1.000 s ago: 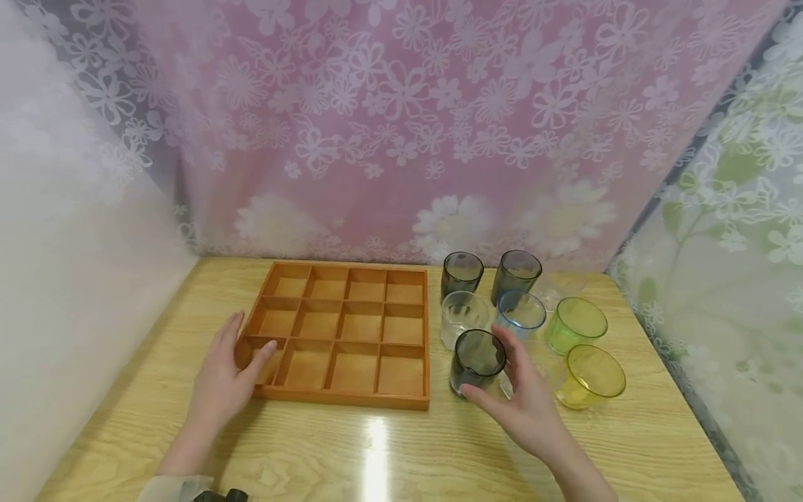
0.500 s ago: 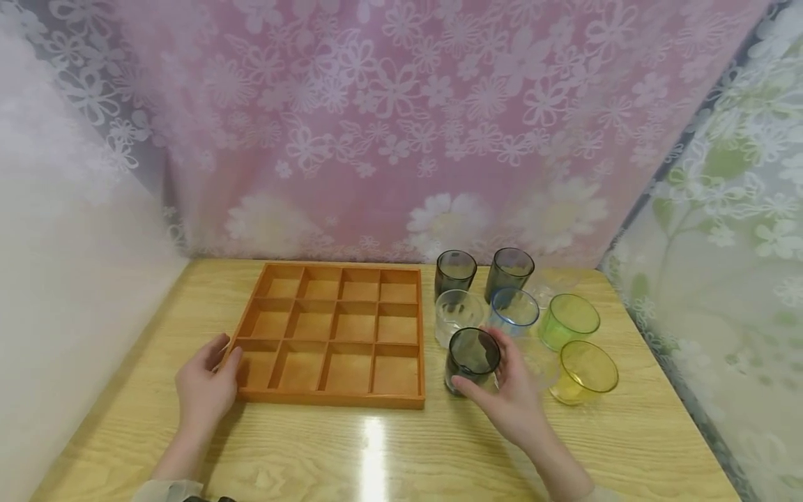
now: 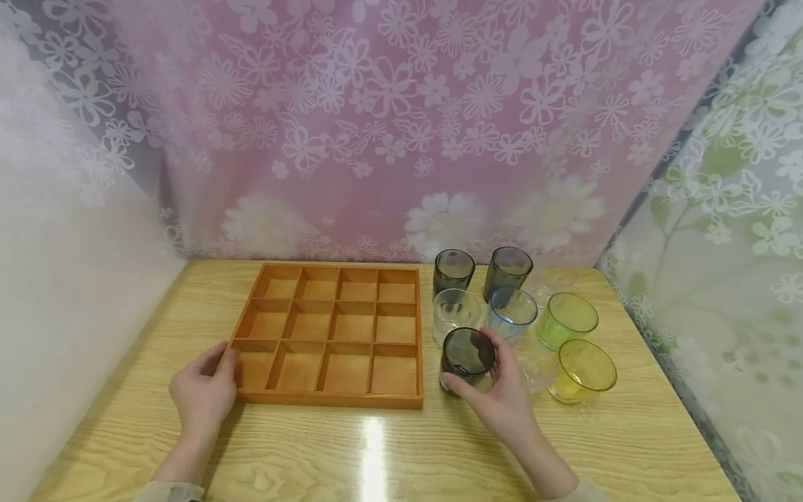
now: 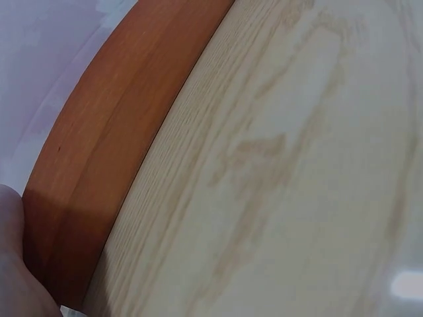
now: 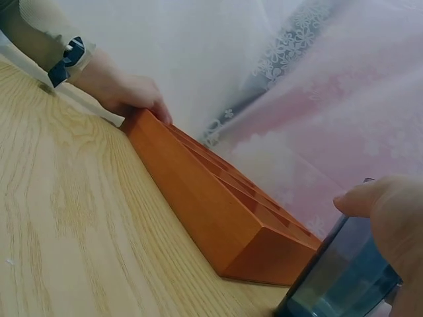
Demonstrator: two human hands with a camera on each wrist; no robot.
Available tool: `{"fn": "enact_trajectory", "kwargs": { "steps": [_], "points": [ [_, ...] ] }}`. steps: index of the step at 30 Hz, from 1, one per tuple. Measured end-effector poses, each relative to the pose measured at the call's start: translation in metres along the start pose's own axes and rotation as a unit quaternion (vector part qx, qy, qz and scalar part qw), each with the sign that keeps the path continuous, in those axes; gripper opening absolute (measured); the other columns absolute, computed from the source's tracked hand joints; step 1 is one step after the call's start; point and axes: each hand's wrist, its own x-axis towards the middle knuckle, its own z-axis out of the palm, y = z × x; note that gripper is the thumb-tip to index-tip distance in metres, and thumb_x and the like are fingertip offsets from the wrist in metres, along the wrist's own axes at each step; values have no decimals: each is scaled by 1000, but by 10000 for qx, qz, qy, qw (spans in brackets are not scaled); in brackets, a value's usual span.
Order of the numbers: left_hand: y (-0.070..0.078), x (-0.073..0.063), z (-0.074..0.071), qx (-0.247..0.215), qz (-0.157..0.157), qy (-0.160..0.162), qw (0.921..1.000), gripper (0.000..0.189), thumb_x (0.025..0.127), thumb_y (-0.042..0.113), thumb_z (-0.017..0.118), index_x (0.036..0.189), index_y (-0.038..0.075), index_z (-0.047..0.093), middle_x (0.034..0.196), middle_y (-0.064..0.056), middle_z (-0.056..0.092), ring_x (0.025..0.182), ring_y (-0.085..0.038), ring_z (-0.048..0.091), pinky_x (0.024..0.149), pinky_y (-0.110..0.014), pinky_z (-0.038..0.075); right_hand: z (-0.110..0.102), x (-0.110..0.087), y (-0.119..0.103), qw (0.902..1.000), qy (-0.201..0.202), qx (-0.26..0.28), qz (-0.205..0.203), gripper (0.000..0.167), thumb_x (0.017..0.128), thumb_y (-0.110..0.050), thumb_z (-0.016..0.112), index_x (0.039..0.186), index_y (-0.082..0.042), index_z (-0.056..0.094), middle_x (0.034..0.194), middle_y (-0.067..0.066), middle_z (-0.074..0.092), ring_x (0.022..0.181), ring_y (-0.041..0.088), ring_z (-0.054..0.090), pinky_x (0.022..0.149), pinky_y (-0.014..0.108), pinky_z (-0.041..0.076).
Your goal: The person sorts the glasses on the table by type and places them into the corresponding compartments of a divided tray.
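My left hand [image 3: 203,390] grips the front left corner of a wooden compartment tray [image 3: 326,399], its thumb over the rim and its fingers at the outer side. In the left wrist view a bit of that hand shows beside the tray's wall [image 4: 119,125]. My right hand [image 3: 502,390] holds a dark grey glass [image 3: 461,369], thumb at the near side and fingers round the right side. The glass stands upright just right of the tray, apart from it. From the right wrist view, the glass [image 5: 344,277] is partly cut off by the frame.
Two more dark glasses [image 3: 453,275] stand at the back. Close round the held glass are a clear cup [image 3: 454,310], a blue-rimmed cup [image 3: 513,314], a green cup [image 3: 567,322], a yellow cup [image 3: 583,376] and other clear ones. A floral curtain [image 3: 351,174] closes off the back.
My left hand has moved from over the front left compartment to the tray's outer corner and taken hold of it. The right hand and its glass have shifted slightly left.
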Motion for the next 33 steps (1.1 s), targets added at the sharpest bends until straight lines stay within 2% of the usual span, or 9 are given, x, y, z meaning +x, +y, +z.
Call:
{"fn": "enact_trajectory", "kwargs": {
  "steps": [5, 8, 11, 17, 24, 33],
  "points": [
    [-5, 0, 1, 14, 10, 124, 9999, 29, 99, 20, 76, 119, -1, 79, 110, -21, 77, 83, 15, 60, 67, -6, 49, 2, -1, 3, 9998, -87, -164, -10, 88, 77, -2, 95, 149, 5, 45, 144, 19, 58, 132, 42, 54, 111, 20, 43],
    [-4, -1, 1, 39, -23, 159, 9999, 28, 99, 20, 76, 119, 0, 79, 109, -19, 77, 86, 15, 59, 72, -5, 47, 3, -2, 4, 9997, -127, -191, -1, 86, 76, -1, 96, 147, 3, 49, 142, 18, 58, 130, 40, 55, 110, 23, 45],
    [-3, -1, 1, 13, -36, 151, 9999, 28, 99, 19, 76, 119, -1, 79, 109, -19, 77, 86, 15, 59, 73, -5, 47, 4, -3, 6, 9997, -111, -204, -41, 83, 75, -1, 97, 145, 1, 52, 141, 17, 58, 129, 39, 56, 109, 24, 47],
    [-2, -1, 2, -97, -108, 78, 9999, 29, 99, 18, 76, 120, -2, 78, 111, -21, 76, 84, 15, 60, 67, -6, 49, 4, -2, 8, 9995, -28, -213, -246, 78, 74, -1, 97, 141, 1, 57, 138, 17, 61, 125, 40, 59, 106, 25, 50],
    [0, -3, 2, -40, -276, 12, 9996, 30, 100, 20, 75, 122, -1, 78, 117, -19, 75, 90, 14, 60, 73, -4, 48, 4, -1, 9, 9986, -108, -221, -473, 75, 73, -3, 99, 137, -1, 61, 132, 17, 64, 120, 40, 62, 102, 32, 55],
    [0, -2, 2, -118, -272, 75, 9995, 29, 100, 17, 75, 121, -2, 78, 116, -20, 75, 85, 17, 59, 71, -4, 49, 5, 5, -3, 9966, -236, -217, -753, 77, 71, -6, 100, 137, 2, 61, 130, 19, 67, 117, 41, 65, 100, 38, 57]
  ]
}}
